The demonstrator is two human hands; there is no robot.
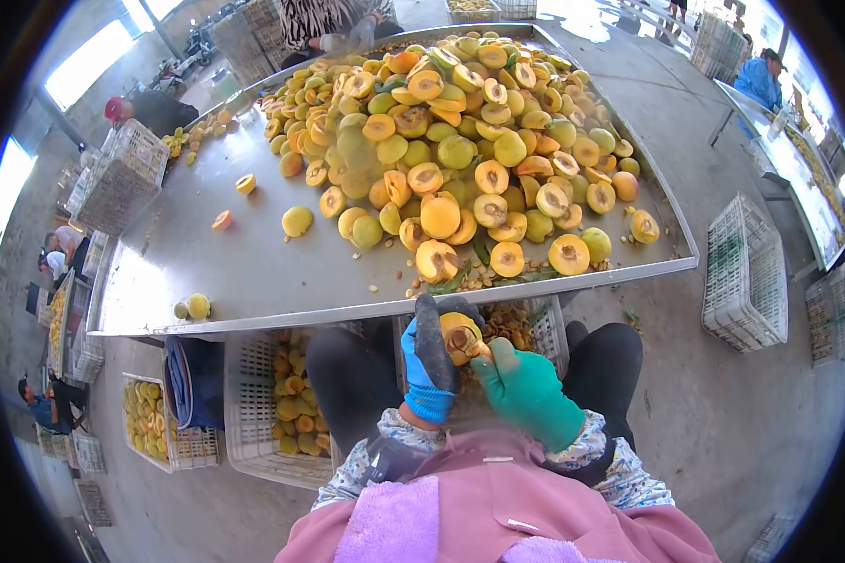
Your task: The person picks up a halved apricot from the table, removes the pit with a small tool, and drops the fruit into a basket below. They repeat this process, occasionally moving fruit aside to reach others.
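Note:
My left hand (432, 357), in a blue glove with a dark coated palm, is closed around a halved apricot (460, 338) just below the table's front edge. Its cut face shows a brown hollow. My right hand (530, 394), in a green glove, is closed with thumb and fingers against the fruit's right side. A small pale tip shows between them; what it belongs to I cannot make out. Ahead, a big heap of apricots (438, 216), many halved with brown centres, lies on the metal table (225, 281). Loose pits lie along its front edge.
Below the table, a white crate (253, 413) holds apricots, and another crate (554, 338) between my knees holds brownish pieces. An empty-looking crate (746, 272) stands right. Across the table, a person's gloved hands (352, 39) are at the heap. Other people sit at tables on both sides.

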